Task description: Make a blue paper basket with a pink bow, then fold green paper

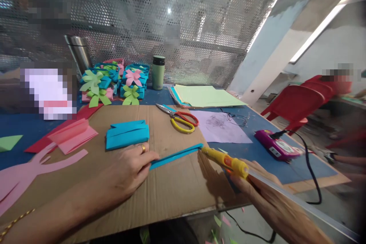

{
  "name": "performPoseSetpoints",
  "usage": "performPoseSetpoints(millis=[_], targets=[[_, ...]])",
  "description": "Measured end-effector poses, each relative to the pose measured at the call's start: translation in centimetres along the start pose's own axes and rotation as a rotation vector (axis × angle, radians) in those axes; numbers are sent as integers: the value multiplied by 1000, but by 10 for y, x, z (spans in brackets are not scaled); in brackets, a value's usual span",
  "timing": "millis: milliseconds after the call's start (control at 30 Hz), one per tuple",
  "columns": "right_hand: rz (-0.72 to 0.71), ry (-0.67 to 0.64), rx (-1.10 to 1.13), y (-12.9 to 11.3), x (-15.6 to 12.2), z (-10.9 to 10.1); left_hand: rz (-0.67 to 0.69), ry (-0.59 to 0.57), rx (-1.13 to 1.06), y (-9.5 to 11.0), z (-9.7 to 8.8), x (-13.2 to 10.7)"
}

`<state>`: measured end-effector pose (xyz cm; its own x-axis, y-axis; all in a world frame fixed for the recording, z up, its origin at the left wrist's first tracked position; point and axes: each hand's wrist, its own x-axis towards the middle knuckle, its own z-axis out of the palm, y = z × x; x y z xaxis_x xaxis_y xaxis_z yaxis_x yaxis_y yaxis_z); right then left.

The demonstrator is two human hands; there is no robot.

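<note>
My left hand pinches one end of a narrow blue paper strip lying over the cardboard sheet. In my right hand is a yellow hot glue gun, a long clear glue stick running out of its back. The gun's nozzle is at the strip's far right end; whether they touch I cannot tell. Just beyond my left hand rests a folded blue paper packet. Scissors with red and yellow handles lie partly spread behind the strip.
Pink cut paper and folded pink paper lie left. Behind stand paper flower boxes, a green tumbler and a steel flask. Paper sheets, eyeglasses and a purple power strip with a black cord occupy the right.
</note>
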<state>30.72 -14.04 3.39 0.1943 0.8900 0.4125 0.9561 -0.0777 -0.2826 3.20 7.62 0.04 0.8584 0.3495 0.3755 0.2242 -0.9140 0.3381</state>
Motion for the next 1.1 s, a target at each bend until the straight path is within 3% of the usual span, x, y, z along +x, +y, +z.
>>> performPoseSetpoints(millis=[167, 433, 533, 733, 933, 1100], targets=[[-79, -141, 103, -19, 1, 12, -13, -50, -9, 4, -6, 3], [-234, -253, 246, -58, 20, 34, -46, -84, 13, 8, -11, 5], [-219, -255, 229, -57, 19, 33, -82, -105, 4, 8, -12, 7], [-164, -131, 117, -45, 13, 24, -154, -144, -85, 5, -18, -1], [-215, -87, 128, -51, 20, 25, -224, -52, -118, -2, -19, -24], [-230, -142, 230, -70, 25, 33, -212, 4, -111, -3, -16, -28]])
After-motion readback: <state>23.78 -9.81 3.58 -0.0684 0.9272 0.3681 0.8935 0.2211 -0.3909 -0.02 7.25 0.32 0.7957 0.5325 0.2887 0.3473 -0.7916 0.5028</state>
